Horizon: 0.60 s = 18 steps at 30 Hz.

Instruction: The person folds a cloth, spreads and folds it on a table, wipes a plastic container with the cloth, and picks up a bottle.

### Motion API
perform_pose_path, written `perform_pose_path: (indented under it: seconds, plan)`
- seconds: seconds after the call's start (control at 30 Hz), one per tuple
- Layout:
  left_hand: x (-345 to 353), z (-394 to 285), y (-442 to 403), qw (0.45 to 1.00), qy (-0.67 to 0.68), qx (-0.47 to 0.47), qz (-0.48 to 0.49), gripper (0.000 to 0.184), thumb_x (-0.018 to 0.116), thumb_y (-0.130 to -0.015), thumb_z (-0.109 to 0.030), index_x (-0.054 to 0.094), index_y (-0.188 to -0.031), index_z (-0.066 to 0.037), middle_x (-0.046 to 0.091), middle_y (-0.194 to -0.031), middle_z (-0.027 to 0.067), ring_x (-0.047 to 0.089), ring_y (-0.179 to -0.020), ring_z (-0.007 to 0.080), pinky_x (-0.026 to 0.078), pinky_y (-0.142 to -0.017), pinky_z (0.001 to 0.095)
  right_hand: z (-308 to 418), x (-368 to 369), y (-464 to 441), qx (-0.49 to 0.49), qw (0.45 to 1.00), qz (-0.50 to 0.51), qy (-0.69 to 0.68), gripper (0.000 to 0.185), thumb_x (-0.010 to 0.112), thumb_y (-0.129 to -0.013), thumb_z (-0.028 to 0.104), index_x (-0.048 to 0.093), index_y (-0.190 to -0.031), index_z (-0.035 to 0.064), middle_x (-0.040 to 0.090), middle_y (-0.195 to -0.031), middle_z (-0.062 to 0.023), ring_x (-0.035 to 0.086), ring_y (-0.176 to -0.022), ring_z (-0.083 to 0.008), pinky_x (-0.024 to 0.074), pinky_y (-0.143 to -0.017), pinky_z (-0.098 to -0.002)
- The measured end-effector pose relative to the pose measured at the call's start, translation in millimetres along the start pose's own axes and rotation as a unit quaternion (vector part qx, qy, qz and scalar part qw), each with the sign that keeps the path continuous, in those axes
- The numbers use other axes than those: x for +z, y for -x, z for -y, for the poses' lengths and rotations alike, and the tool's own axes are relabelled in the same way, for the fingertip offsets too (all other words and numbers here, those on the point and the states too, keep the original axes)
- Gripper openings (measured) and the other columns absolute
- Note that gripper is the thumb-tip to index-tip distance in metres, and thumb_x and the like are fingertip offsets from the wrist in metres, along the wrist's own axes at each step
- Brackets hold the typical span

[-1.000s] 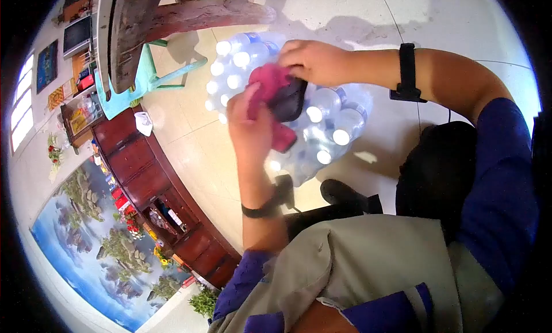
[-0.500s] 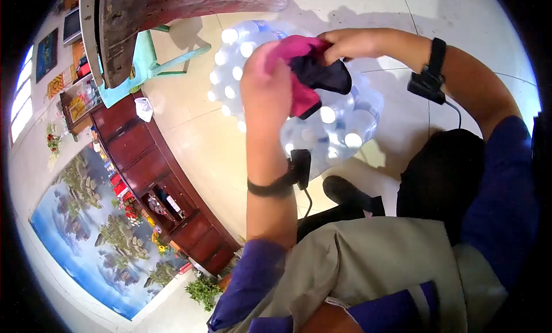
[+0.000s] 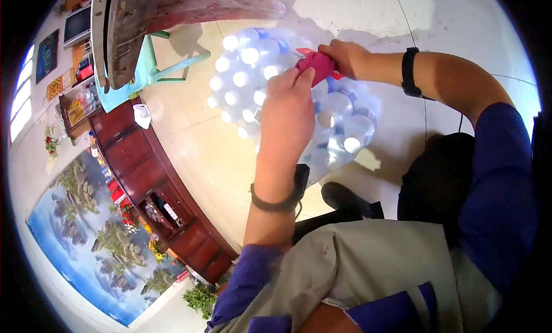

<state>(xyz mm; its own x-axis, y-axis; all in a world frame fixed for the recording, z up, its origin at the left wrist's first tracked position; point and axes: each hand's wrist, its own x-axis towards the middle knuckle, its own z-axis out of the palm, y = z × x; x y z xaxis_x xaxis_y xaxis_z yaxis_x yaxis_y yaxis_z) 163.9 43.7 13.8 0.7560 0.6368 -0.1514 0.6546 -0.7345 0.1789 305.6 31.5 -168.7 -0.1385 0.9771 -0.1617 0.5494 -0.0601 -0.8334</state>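
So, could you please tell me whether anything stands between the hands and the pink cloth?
Nothing visible does: the left hand and the right hand both grip the pink cloth, with the clear bottles beyond it.

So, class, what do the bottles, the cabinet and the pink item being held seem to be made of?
Bottles: clear, glossy plastic, see-through with bright glints.
Cabinet: probably varnished wood, given its red-brown panels and sheen.
Pink item: likely matte cloth, bunched in soft folds.

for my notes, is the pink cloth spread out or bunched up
Bunched up: the pink cloth shows as a small, compact bundle between the left hand and the right hand.
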Motion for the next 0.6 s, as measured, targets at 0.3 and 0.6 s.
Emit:
perform_pose_path:
  seconds: [0.3, 0.6]
  plan:
    - [-40, 38, 24, 0.983, 0.061, -0.097, -0.145, 0.034, 0.053, -0.073, 0.009, 0.064, -0.102, -0.002, 0.063, -0.100, 0.0150, 0.062, -0.090, 0.0314, 0.050, -0.078, 0.0371, 64, -35, -11, -0.048, 0.966, -0.073, -0.242, 0.044, 0.055, -0.080, -0.004, 0.050, -0.122, 0.0067, 0.060, -0.116, -0.0181, 0.059, -0.104, -0.0371, 0.0469, -0.088, -0.0415]
    - [-25, 38, 6, 0.991, 0.066, -0.059, -0.101, 0.038, 0.054, -0.078, 0.007, 0.064, -0.114, -0.004, 0.060, -0.118, 0.0159, 0.059, -0.106, 0.0291, 0.047, -0.090, 0.0332, 34, -1, -37, -0.092, 0.976, -0.129, -0.151, 0.040, 0.057, -0.075, -0.002, 0.058, -0.114, 0.0060, 0.060, -0.116, -0.0197, 0.062, -0.095, -0.0401, 0.0514, -0.081, -0.0432]
